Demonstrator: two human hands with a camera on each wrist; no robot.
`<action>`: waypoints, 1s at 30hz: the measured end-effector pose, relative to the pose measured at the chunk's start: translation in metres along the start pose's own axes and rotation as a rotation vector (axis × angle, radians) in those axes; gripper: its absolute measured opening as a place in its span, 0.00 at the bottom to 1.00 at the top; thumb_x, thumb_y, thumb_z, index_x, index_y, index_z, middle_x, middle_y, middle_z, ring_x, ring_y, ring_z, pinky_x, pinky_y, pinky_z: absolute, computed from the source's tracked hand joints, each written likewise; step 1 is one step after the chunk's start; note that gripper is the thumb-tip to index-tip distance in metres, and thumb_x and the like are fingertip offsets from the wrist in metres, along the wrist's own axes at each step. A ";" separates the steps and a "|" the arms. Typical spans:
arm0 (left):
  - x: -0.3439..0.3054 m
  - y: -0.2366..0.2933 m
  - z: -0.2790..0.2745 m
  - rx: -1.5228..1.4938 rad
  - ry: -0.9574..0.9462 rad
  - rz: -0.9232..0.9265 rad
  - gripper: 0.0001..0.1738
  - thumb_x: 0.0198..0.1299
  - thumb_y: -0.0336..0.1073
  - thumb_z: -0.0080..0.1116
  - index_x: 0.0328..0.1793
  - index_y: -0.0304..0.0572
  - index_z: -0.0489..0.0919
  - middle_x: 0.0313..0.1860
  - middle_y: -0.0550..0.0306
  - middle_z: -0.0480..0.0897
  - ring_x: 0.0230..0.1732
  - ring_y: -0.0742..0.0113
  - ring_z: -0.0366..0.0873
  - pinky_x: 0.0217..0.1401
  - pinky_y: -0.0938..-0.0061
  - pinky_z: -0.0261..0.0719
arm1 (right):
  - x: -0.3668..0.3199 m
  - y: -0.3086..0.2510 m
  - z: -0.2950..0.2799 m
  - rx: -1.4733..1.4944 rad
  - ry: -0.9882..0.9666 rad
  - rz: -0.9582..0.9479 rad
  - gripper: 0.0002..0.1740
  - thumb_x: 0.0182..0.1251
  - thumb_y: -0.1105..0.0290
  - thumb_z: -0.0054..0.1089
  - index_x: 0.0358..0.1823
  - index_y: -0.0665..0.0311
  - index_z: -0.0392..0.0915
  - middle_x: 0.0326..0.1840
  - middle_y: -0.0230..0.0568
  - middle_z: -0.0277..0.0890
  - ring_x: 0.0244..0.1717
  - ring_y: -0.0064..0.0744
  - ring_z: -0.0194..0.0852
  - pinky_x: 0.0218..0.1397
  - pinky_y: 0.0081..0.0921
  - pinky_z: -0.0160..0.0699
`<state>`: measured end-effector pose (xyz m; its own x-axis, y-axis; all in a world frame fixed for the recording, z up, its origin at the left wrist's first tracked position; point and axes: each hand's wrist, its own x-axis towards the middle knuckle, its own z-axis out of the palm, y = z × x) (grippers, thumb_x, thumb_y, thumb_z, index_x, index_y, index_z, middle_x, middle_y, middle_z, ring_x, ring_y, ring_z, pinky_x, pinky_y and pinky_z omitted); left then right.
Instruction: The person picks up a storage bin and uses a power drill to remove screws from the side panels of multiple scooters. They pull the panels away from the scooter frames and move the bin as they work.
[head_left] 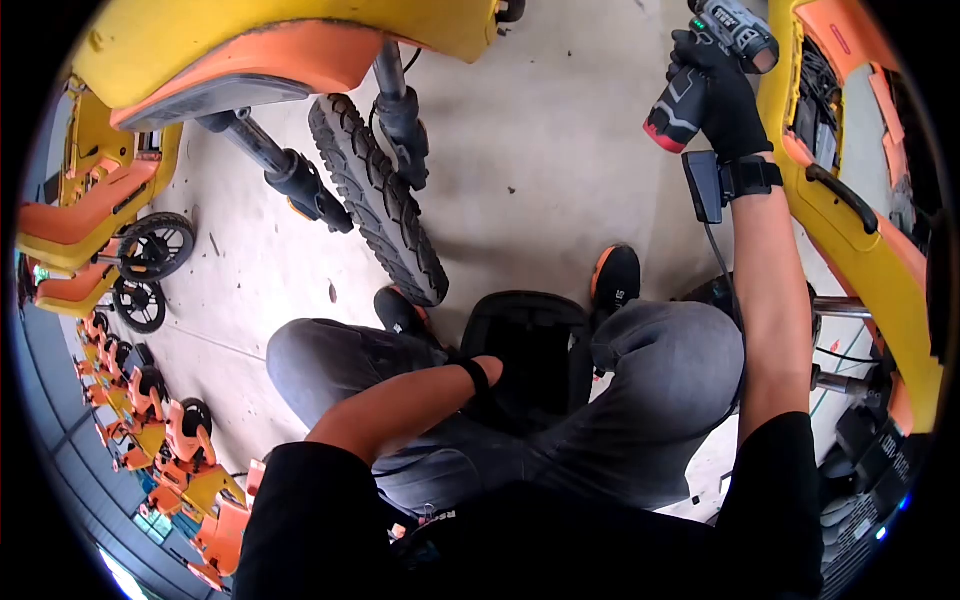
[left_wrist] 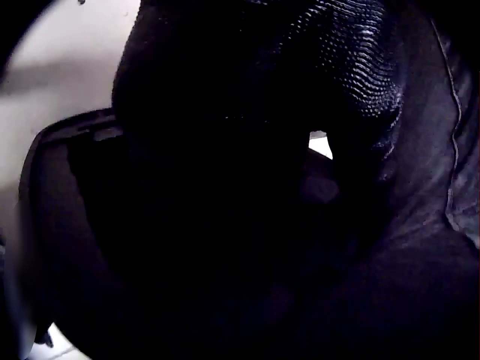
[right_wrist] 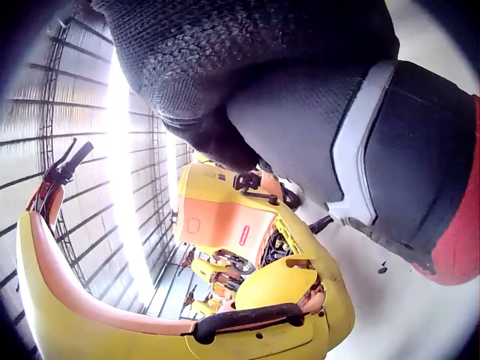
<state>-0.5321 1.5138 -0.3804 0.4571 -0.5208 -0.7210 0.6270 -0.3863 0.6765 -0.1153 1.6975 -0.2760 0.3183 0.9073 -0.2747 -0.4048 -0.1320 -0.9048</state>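
My right hand [head_left: 725, 95], in a black glove, grips a grey and black cordless drill [head_left: 738, 30] by its handle. The drill's red battery base [head_left: 662, 136] sticks out below the fist, and its nose points toward the yellow scooter body on the right. In the right wrist view, gloved fingers [right_wrist: 247, 45] wrap the drill handle [right_wrist: 315, 127]. My left hand [left_wrist: 337, 67], also black-gloved, is down at a rounded black plastic piece [head_left: 525, 302] between my knees. Deep shadow hides its fingertips, and I cannot tell whether they grip it.
A yellow and orange scooter [head_left: 300, 60] stands ahead on the left, its knobby front tyre [head_left: 375, 190] turned toward me. Another yellow scooter body [head_left: 860, 250] with a black handle [head_left: 842, 198] runs along the right. Several more scooters [head_left: 200, 485] line the far left.
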 end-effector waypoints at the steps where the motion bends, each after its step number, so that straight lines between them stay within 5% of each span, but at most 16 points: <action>1: 0.009 -0.010 -0.002 0.042 0.097 -0.021 0.35 0.49 0.48 0.63 0.65 0.48 0.71 0.61 0.47 0.73 0.62 0.57 0.70 0.62 0.62 0.68 | -0.009 -0.003 0.003 0.001 0.002 -0.019 0.08 0.59 0.68 0.59 0.38 0.63 0.77 0.29 0.30 0.73 0.30 0.20 0.71 0.35 0.13 0.67; 3: 0.038 -0.038 -0.008 0.062 0.435 0.041 0.34 0.50 0.48 0.62 0.64 0.47 0.72 0.60 0.46 0.74 0.61 0.58 0.71 0.61 0.62 0.69 | -0.017 -0.016 0.013 -0.158 0.106 -0.095 0.09 0.57 0.68 0.60 0.37 0.64 0.77 0.28 0.28 0.73 0.29 0.19 0.71 0.35 0.15 0.67; 5: 0.093 -0.085 -0.024 0.055 0.936 0.441 0.32 0.51 0.48 0.61 0.63 0.46 0.73 0.59 0.46 0.75 0.60 0.58 0.72 0.61 0.62 0.69 | -0.028 -0.032 0.028 -0.101 0.142 -0.126 0.09 0.56 0.68 0.61 0.37 0.63 0.77 0.28 0.26 0.73 0.28 0.18 0.70 0.34 0.17 0.68; 7: -0.052 0.064 -0.120 0.113 0.569 0.135 0.23 0.58 0.48 0.56 0.55 0.42 0.77 0.53 0.47 0.79 0.52 0.56 0.77 0.56 0.61 0.72 | -0.040 -0.042 0.031 -0.182 0.134 -0.076 0.10 0.55 0.68 0.61 0.37 0.63 0.77 0.28 0.27 0.73 0.28 0.19 0.71 0.33 0.17 0.68; 9: -0.063 0.045 -0.148 0.168 1.085 0.420 0.18 0.63 0.41 0.53 0.55 0.40 0.76 0.45 0.57 0.82 0.43 0.63 0.79 0.48 0.68 0.75 | -0.044 -0.042 0.023 -0.208 0.127 -0.103 0.09 0.55 0.69 0.61 0.36 0.63 0.77 0.27 0.27 0.72 0.27 0.19 0.70 0.32 0.18 0.67; 11: -0.115 0.073 -0.175 -0.269 1.091 0.455 0.18 0.64 0.40 0.52 0.55 0.37 0.75 0.46 0.57 0.81 0.45 0.67 0.79 0.48 0.73 0.76 | -0.056 -0.047 0.020 -0.258 0.011 -0.037 0.13 0.55 0.70 0.60 0.42 0.66 0.78 0.33 0.28 0.75 0.33 0.20 0.71 0.37 0.17 0.70; 13: -0.138 0.082 -0.187 -0.729 1.060 0.610 0.19 0.65 0.40 0.51 0.58 0.37 0.73 0.47 0.56 0.80 0.47 0.68 0.79 0.51 0.74 0.76 | -0.078 -0.048 0.032 -0.250 0.047 -0.158 0.09 0.52 0.70 0.61 0.35 0.64 0.76 0.25 0.29 0.71 0.24 0.20 0.68 0.29 0.19 0.67; 15: -0.162 0.101 -0.190 -0.828 1.061 0.622 0.19 0.67 0.39 0.48 0.60 0.37 0.71 0.50 0.54 0.79 0.50 0.66 0.78 0.54 0.74 0.75 | -0.093 -0.044 0.027 -0.252 0.002 -0.078 0.12 0.55 0.70 0.60 0.40 0.68 0.77 0.33 0.30 0.74 0.31 0.20 0.71 0.39 0.19 0.71; 20: -0.172 0.108 -0.189 -0.938 1.078 0.698 0.20 0.69 0.40 0.45 0.61 0.36 0.68 0.57 0.48 0.75 0.55 0.59 0.76 0.59 0.69 0.73 | -0.132 -0.044 0.024 -0.277 -0.064 -0.036 0.18 0.57 0.71 0.59 0.50 0.66 0.74 0.41 0.31 0.78 0.34 0.19 0.72 0.38 0.17 0.73; 26: -0.171 0.105 -0.189 -1.292 0.968 1.099 0.20 0.66 0.41 0.50 0.58 0.36 0.66 0.60 0.38 0.69 0.62 0.49 0.69 0.66 0.59 0.67 | -0.164 -0.068 0.024 -0.324 -0.255 0.019 0.19 0.55 0.74 0.62 0.50 0.67 0.75 0.40 0.33 0.78 0.34 0.20 0.73 0.39 0.20 0.74; 29: -0.181 0.126 -0.188 -1.419 1.007 1.228 0.17 0.67 0.41 0.49 0.55 0.39 0.68 0.58 0.40 0.71 0.62 0.49 0.69 0.67 0.58 0.67 | -0.184 -0.076 0.026 -0.411 -0.338 0.002 0.21 0.53 0.75 0.64 0.50 0.66 0.75 0.40 0.33 0.78 0.34 0.20 0.74 0.38 0.20 0.75; 30: -0.182 0.126 -0.196 -1.416 0.929 1.309 0.14 0.67 0.42 0.49 0.54 0.43 0.70 0.54 0.47 0.76 0.55 0.55 0.75 0.60 0.61 0.74 | -0.186 -0.075 0.022 -0.357 -0.369 0.051 0.21 0.51 0.75 0.65 0.50 0.65 0.75 0.41 0.35 0.78 0.33 0.20 0.74 0.37 0.20 0.76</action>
<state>-0.4132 1.7090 -0.1936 0.7303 0.6545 -0.1954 -0.5005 0.7074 0.4991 -0.1627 1.5474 -0.1503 -0.0444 0.9681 -0.2465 -0.0731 -0.2492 -0.9657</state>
